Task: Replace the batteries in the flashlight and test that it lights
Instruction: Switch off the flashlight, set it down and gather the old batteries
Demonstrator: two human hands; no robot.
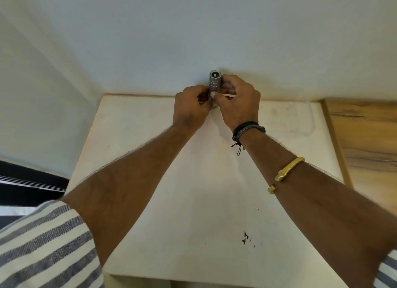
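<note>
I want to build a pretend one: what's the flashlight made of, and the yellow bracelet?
The flashlight looks like metal, maybe aluminium: matte silver-grey with ringed grooves. The yellow bracelet looks like brass or gold, with a yellow shine; which, I can't tell.

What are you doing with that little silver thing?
A person holds a small silver flashlight upright in both hands above the far edge of a white table. The right hand grips its upper part. The left hand holds the lower end, which is hidden. Its top end faces the camera, and no beam shows from it.
</note>
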